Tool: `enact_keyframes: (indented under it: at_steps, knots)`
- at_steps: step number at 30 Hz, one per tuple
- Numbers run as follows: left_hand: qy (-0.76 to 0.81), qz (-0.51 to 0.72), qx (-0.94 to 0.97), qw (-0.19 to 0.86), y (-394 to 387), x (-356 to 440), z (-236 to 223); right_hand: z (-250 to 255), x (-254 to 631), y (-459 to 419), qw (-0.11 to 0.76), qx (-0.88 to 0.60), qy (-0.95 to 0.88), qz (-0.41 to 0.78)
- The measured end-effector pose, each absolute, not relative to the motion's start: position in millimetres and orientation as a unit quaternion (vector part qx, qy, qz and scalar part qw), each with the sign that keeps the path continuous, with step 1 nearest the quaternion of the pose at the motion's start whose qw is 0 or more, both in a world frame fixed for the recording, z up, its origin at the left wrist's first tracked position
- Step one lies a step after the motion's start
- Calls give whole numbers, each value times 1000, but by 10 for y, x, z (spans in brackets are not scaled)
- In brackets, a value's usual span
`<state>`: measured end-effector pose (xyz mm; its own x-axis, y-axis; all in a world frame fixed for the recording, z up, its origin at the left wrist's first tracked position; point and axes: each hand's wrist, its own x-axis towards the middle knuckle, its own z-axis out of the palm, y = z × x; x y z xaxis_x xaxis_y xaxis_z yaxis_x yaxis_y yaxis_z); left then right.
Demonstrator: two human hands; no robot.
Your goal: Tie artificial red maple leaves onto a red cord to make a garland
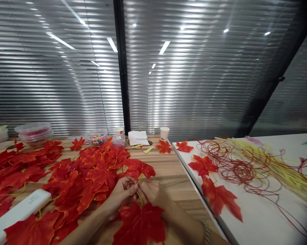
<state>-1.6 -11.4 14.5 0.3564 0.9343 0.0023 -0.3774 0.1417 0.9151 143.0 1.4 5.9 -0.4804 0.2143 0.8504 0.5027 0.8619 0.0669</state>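
our left hand (pixel 126 189) and right hand (pixel 148 190) pinching yellow stems (pixel 140 185) of red maple leaves, leafy heap (pixel 92 173) to the left

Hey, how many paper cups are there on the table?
2. One paper cup stands left of the white paper, behind a small tub; the other cup stands right of the paper. Any hidden behind things wouldn't show.

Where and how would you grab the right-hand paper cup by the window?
I'd pinch opposite sides of the paper cup lightly below the rim, coming down from above: it stands upright, its wall narrows downward, and thin paper would likely dent. A low approach from the front would probably brush the red leaf there.
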Motion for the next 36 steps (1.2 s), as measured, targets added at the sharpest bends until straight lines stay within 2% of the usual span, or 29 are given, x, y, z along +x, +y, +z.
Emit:
enact_keyframes:
  at_steps: [6, 13, 25, 36]
  knots:
    - [309, 467, 451, 695, -109, -25, 113, 111, 1450, 34, 467, -187, -841, -200]
    - [352, 471, 414, 695, -203, -9, 155, 304, 1549, -36, 386, -186, -887, -172]
    - [293, 531, 467, 644, -363, 48, 366, 499, 1460, -206, 448, -142, -862, -193]
    - [246, 469, 504, 682, -354, 86, 256, 273, 1488, -291, 502, -132, -843, -139]
